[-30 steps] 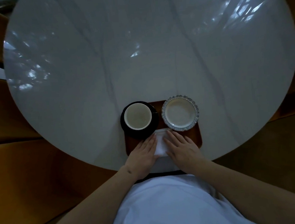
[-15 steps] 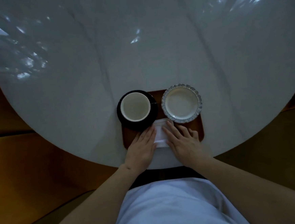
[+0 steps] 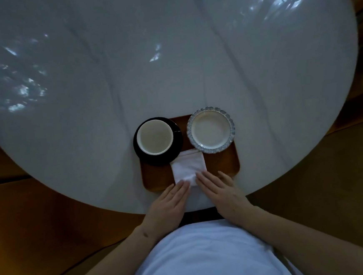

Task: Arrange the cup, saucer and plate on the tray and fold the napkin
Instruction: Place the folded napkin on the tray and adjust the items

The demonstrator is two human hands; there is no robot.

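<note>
Napkin (image 3: 188, 168) lies folded in a small white square on the tray (image 3: 226, 166), at the near middle, its far edge tucked just beside the dark saucer (image 3: 140, 153) and the scalloped plate (image 3: 210, 129). Cup (image 3: 155, 137) sits in the saucer at the tray's far left, plate at the far right, so the arranging looks done. Both hands are flat, fingers straight and released: left hand (image 3: 170, 201) touches the napkin's near left corner with its fingertips, right hand (image 3: 221, 190) rests just beside the near right edge, on the tray rim and the pale surface (image 3: 170, 62). Napkin looks soft, light and limp, likely to spring open or slide on smooth wood, so press the crease flat, or pinch it at a corner. Cup and plate look fragile and close by; keep any push short
</note>
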